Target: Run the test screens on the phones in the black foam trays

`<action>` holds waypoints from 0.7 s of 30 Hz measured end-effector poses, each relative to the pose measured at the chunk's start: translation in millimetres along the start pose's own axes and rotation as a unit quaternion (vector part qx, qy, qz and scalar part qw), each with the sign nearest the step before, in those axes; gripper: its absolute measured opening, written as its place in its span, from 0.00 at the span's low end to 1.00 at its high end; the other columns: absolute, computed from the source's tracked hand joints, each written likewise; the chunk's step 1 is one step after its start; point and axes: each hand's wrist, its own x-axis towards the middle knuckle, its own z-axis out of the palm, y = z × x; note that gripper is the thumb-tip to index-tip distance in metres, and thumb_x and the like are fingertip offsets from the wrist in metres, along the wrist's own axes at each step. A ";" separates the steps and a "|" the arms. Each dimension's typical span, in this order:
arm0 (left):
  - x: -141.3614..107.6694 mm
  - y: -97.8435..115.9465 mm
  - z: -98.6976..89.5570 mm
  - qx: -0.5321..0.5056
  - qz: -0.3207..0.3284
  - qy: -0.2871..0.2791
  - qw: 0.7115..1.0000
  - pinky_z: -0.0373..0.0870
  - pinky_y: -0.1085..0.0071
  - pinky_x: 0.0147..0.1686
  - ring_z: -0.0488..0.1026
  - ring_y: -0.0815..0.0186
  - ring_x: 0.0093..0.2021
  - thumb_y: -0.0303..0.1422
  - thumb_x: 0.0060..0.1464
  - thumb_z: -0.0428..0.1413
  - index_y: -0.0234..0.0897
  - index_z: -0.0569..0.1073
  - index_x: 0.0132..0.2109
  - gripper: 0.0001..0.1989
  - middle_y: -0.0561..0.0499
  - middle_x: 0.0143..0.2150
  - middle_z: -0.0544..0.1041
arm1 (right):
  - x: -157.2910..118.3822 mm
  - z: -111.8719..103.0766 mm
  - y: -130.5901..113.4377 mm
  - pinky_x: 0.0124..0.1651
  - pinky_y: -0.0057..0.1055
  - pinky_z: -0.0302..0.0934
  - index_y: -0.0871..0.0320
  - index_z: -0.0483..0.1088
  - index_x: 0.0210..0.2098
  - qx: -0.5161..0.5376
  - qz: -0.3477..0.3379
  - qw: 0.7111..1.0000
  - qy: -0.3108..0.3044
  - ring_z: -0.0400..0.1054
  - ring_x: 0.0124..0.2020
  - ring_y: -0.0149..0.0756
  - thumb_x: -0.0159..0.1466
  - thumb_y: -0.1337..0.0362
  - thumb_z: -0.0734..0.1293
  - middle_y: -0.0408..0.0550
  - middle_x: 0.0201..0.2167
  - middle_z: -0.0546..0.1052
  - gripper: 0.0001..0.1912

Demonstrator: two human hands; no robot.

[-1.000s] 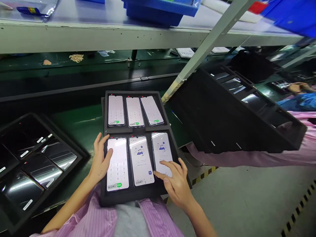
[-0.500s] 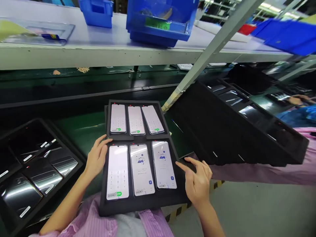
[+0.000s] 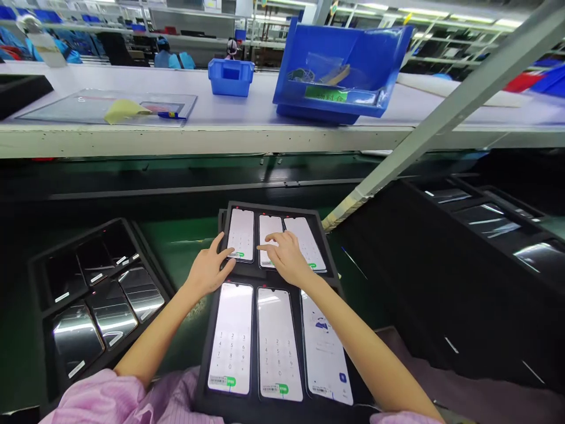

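Observation:
A black foam tray (image 3: 282, 279) in front of me holds two rows of lit smartphones. My left hand (image 3: 208, 268) has its fingers spread, the index fingertip at the lower edge of the upper left phone (image 3: 241, 231). My right hand (image 3: 286, 256) reaches over the upper middle phone (image 3: 271, 222), index finger stretched across its screen; whether it touches, I cannot tell. Beside it lies the upper right phone (image 3: 302, 232), partly covered by the hand. Dial pads show on the lower left phone (image 3: 230, 338) and lower middle phone (image 3: 279, 344). The lower right phone (image 3: 325, 353), partly under my forearm, shows an illustrated page.
To the left lies another black tray (image 3: 37, 288) of dark-screened phones. A tall black tray stack (image 3: 424, 277) stands at right, behind a slanting metal post (image 3: 397, 162). Blue bins (image 3: 230, 79) and a plastic sheet with a pen (image 3: 170, 115) rest on the shelf ahead.
My right hand has moved from the tray's right edge onto the upper row. My left hand has moved to the upper left phone. The lower middle screen went from illustration to dial pad.

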 end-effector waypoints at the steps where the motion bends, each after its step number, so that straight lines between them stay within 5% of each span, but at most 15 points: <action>1: 0.0 0.3 0.2 0.002 0.001 0.000 1.000 0.68 0.56 0.45 0.73 0.56 0.43 0.40 0.60 0.41 0.41 0.71 0.52 0.20 0.41 0.64 0.55 | 2.4 2.2 -0.8 0.60 0.46 0.48 0.51 0.75 0.39 0.000 -0.005 1.000 -0.006 0.62 0.48 0.38 0.67 0.65 0.45 0.48 0.42 0.71 0.27; 11: 0.9 2.4 0.3 -0.004 -0.014 0.010 1.000 0.70 0.58 0.42 0.74 0.60 0.37 0.39 0.59 0.45 0.41 0.64 0.57 0.21 0.39 0.65 0.52 | 13.7 19.4 -1.3 0.60 0.50 0.44 0.52 0.75 0.38 -0.010 -0.032 0.998 -0.051 0.60 0.51 0.39 0.67 0.66 0.46 0.50 0.45 0.70 0.26; 21: 1.8 -0.1 2.6 -0.004 0.004 0.002 1.000 0.68 0.56 0.45 0.73 0.55 0.43 0.40 0.60 0.42 0.39 0.68 0.54 0.20 0.38 0.63 0.54 | 12.3 18.8 0.1 0.61 0.50 0.44 0.51 0.75 0.39 -0.017 -0.030 0.999 -0.041 0.60 0.51 0.39 0.67 0.66 0.46 0.50 0.45 0.70 0.26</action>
